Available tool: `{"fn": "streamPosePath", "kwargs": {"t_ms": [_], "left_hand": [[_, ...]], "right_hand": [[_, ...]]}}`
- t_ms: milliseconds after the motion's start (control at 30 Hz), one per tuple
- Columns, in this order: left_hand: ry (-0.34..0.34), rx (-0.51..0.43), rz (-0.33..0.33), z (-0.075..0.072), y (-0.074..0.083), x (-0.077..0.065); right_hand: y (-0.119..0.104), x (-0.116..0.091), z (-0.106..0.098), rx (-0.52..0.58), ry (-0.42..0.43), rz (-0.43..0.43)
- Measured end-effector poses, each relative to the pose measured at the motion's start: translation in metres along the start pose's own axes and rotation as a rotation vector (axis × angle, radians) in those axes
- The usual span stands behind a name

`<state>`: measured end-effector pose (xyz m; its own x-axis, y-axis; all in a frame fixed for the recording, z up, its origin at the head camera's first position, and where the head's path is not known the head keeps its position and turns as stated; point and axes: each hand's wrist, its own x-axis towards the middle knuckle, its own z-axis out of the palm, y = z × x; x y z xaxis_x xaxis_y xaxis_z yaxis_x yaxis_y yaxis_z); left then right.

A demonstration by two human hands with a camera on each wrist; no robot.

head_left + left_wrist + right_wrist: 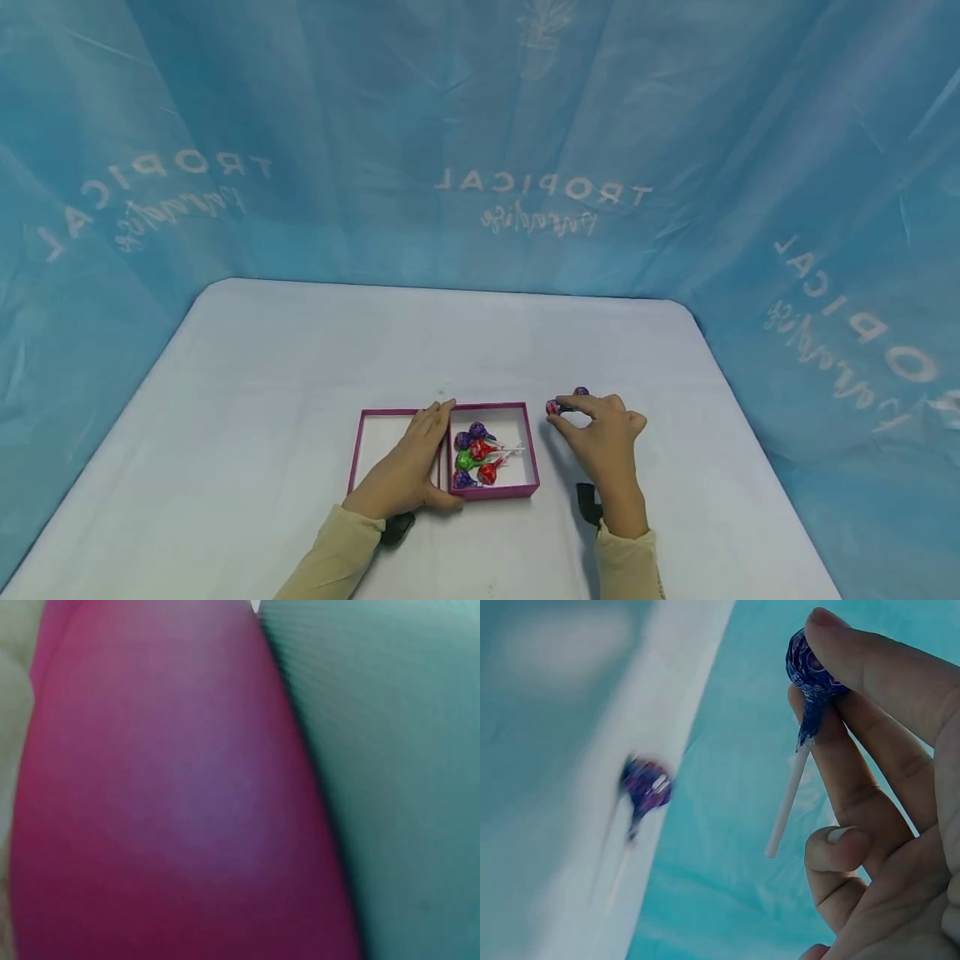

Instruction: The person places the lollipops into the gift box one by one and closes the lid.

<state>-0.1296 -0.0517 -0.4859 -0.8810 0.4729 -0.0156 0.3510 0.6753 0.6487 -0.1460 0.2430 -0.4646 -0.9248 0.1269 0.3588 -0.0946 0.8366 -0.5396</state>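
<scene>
Pinched between thumb and fingertips of my right hand (606, 437) is a lollipop in a dark purple-blue wrapper (804, 664); its white stick points down in the right wrist view. A second purple-wrapped lollipop (646, 784) lies on the table just beyond. My left hand (408, 467) rests along the left side of a magenta-edged box (495, 492), fingers extended toward the back edge and thumb by the front corner. Inside the box are several lollipops (480, 450) in purple, red and green wrappers. A magenta surface (180, 780) fills much of the left wrist view, blurred.
A second magenta-rimmed tray, perhaps the box's lid (355, 450), lies against the box's left side, partly under my left hand. Both stand on a white-covered table (300, 350). Blue printed curtains (375, 125) surround the table's back and sides.
</scene>
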Motion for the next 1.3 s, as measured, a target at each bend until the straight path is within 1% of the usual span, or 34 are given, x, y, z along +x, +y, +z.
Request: {"fn": "streamPosePath", "kwargs": {"t_ms": [100,267,433,533,700,833,933,1067,1300], "left_hand": [[0.004,-0.006,0.0,-0.002,-0.001,-0.002],[0.004,-0.017,0.018,-0.003,0.0,-0.001],[0.006,-0.009,0.031,-0.001,0.002,0.003],[0.001,0.003,0.015,0.001,0.002,0.003],[0.007,-0.008,-0.011,0.001,0.001,-0.001],[0.007,-0.009,0.021,0.001,0.0,-0.001],[0.012,0.004,0.047,0.002,-0.001,0.0],[0.019,0.008,0.047,0.002,-0.002,0.0],[0.017,0.003,0.043,0.001,-0.001,-0.002]], "right_hand": [[-0.014,-0.003,0.004,0.023,0.016,-0.069],[-0.031,-0.007,0.004,0.062,0.057,-0.183],[-0.04,-0.011,0.005,0.093,0.073,-0.27],[-0.043,-0.013,0.008,0.108,0.07,-0.305],[-0.049,-0.015,0.014,0.134,0.039,-0.335],[-0.054,-0.019,0.016,0.139,0.031,-0.335],[-0.057,-0.02,0.017,0.15,0.009,-0.339],[-0.063,-0.022,0.019,0.162,-0.027,-0.354],[-0.065,-0.024,0.025,0.129,-0.055,-0.365]]}}
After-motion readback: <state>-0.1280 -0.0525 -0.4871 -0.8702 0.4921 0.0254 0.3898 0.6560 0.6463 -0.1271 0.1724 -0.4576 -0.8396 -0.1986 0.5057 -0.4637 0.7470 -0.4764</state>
